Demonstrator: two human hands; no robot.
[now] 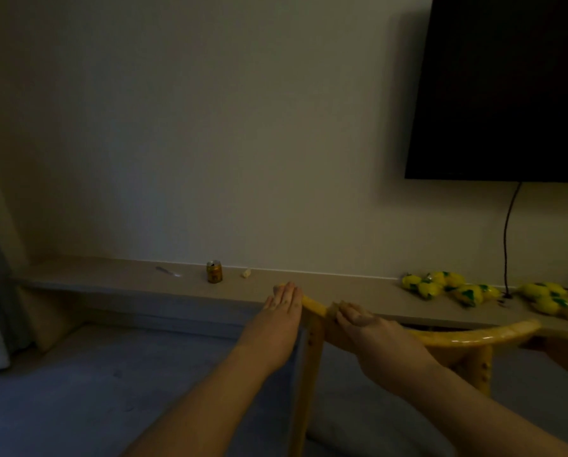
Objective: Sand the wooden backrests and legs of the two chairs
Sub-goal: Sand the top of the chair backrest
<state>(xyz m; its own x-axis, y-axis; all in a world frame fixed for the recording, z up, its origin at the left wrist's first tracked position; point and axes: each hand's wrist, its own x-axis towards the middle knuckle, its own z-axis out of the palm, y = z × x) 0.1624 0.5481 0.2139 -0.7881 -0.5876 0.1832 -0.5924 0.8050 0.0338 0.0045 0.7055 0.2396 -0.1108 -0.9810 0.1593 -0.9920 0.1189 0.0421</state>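
**Two hands on the curved chair back**

Both arms reach forward from the bottom edge of the view. The left hand [284,311] lies flat with its fingers straight and together, resting on the left end of the backrest [473,334]. The right hand [366,328] is just beside it. Its fingers bend down over a small pale pad [335,308], maybe sandpaper, and press it on the top of the backrest. The room is dim, so it is hard to be sure what the pad is.

The backrest is one long curved yellow wood rail. It runs from the left hand across to the right edge of the view. Two legs show: one chair leg [309,374] goes straight down under the hands, and a second leg [477,367] stands further right.

Behind the chair a long low shelf [111,278] runs along the wall. Near its back edge stands one gold can [214,272], with one small white lump [246,273] just beside it. At the shelf's right end lie many yellow packets [467,291]. One dark screen [506,87] hangs in the top right corner.
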